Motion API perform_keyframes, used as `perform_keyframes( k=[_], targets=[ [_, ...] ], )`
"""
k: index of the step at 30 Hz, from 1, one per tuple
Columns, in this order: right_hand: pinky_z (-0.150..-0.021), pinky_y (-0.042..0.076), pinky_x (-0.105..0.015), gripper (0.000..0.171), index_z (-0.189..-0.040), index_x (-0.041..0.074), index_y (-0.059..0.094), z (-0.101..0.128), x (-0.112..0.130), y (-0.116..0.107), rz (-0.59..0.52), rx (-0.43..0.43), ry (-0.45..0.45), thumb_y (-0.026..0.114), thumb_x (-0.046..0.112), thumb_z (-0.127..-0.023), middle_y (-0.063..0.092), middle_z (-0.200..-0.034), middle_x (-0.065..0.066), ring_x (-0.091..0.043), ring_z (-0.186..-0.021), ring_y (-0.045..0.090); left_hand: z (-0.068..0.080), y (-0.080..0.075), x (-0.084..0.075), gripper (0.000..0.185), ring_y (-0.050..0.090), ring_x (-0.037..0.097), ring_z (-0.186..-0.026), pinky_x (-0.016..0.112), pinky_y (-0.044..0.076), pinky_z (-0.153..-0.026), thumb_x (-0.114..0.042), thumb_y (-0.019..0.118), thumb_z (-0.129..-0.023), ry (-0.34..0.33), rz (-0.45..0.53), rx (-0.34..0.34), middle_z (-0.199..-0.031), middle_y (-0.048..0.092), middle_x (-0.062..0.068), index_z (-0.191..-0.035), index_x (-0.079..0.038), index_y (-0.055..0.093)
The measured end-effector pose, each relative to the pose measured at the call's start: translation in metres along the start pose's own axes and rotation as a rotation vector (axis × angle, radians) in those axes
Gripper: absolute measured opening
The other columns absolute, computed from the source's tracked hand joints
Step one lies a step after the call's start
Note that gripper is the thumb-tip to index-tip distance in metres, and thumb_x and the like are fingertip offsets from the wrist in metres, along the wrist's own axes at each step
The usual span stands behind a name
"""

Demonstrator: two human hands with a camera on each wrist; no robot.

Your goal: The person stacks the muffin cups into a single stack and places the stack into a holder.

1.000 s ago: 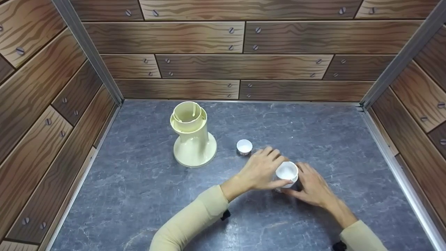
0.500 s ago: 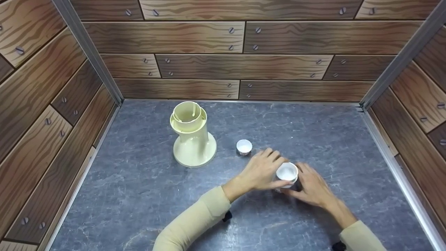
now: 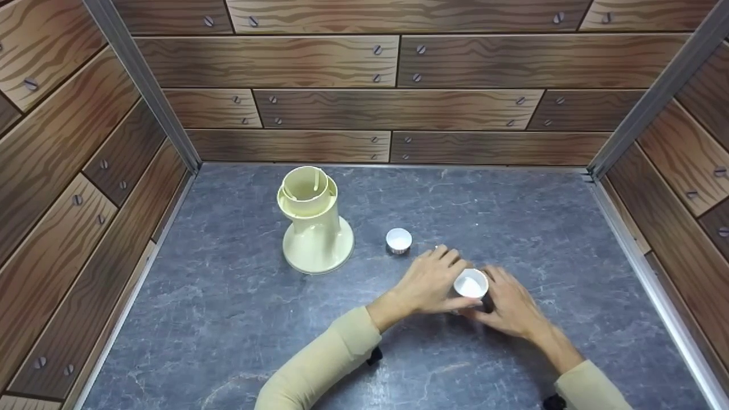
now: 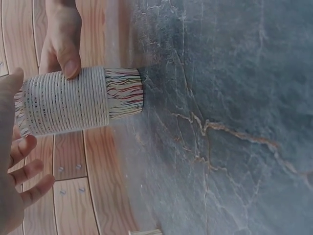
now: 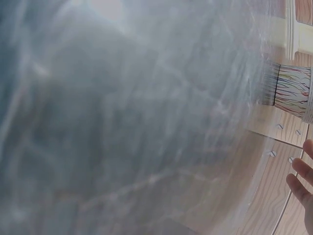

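A stack of nested paper cups (image 4: 68,105) with thin coloured lines stands upright on the table. My left hand (image 3: 431,281) holds the top paper cup (image 3: 471,283) between thumb and fingers; a patterned strip of its side shows above the stacked rims in the left wrist view. My right hand (image 3: 510,302) grips the stack from the right, its thumb pressed on the ribbed rims. Some of its fingers (image 5: 299,183) stick out in the right wrist view, where only the stack's lower part shows. The far side of the stack is hidden.
A single white paper cup (image 3: 398,241) stands mouth up to the left of my hands. Further left is a pale yellow plastic stand (image 3: 318,245) with a round base and a tubular top. Wood-patterned walls (image 3: 364,108) enclose the grey marbled table (image 3: 228,319).
My left hand has shifted slightly right and toward me with the top cup. The cup's mouth now shows a single rim. My right hand stays in place around the stack.
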State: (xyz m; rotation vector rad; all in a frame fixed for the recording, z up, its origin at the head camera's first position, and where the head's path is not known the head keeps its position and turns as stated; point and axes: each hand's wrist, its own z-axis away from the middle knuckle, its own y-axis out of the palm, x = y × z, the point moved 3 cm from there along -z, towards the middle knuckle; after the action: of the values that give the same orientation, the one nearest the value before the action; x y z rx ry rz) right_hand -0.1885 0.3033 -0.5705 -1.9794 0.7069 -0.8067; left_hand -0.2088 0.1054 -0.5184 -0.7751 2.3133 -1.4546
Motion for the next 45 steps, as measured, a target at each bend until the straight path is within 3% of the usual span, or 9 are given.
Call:
perform_keyframes(
  k=[11, 23, 45],
  targets=[
    [-0.084, 0.049, -0.049, 0.079, -0.127, -0.001, 0.061, 0.0008, 0.0002, 0.0011, 0.017, 0.003, -0.015, 0.086, 0.050, -0.073, 0.060, -0.111, -0.010, -0.027, -0.097, 0.057, 0.0022, 0.0040, 0.0001, 0.066, 0.049, 0.014, -0.102, 0.026, 0.045, -0.084, -0.077, 0.050, -0.090, -0.011, 0.026, 0.009, -0.112, 0.056, -0.004, -0.125, -0.021, 0.064],
    [-0.085, 0.048, -0.047, 0.071, -0.121, 0.004, 0.063, 0.0001, 0.0003, 0.0016, 0.025, 0.004, -0.035, 0.083, 0.055, -0.076, 0.059, -0.108, -0.007, -0.026, -0.098, 0.056, 0.0037, 0.0052, 0.0024, 0.067, 0.047, 0.013, -0.099, 0.025, 0.046, -0.080, -0.077, 0.041, -0.093, -0.016, 0.014, -0.002, -0.108, 0.055, -0.004, -0.122, -0.022, 0.068],
    [-0.084, 0.048, -0.049, 0.073, -0.122, 0.002, 0.063, -0.0011, 0.0009, 0.0001, 0.015, 0.018, -0.012, 0.084, 0.054, -0.075, 0.059, -0.109, -0.008, -0.027, -0.099, 0.056, 0.0009, 0.0022, 0.0053, 0.069, 0.050, 0.015, -0.102, 0.030, 0.047, -0.084, -0.079, 0.041, -0.092, -0.007, 0.014, 0.014, -0.111, 0.057, -0.004, -0.120, -0.022, 0.066]
  ],
)
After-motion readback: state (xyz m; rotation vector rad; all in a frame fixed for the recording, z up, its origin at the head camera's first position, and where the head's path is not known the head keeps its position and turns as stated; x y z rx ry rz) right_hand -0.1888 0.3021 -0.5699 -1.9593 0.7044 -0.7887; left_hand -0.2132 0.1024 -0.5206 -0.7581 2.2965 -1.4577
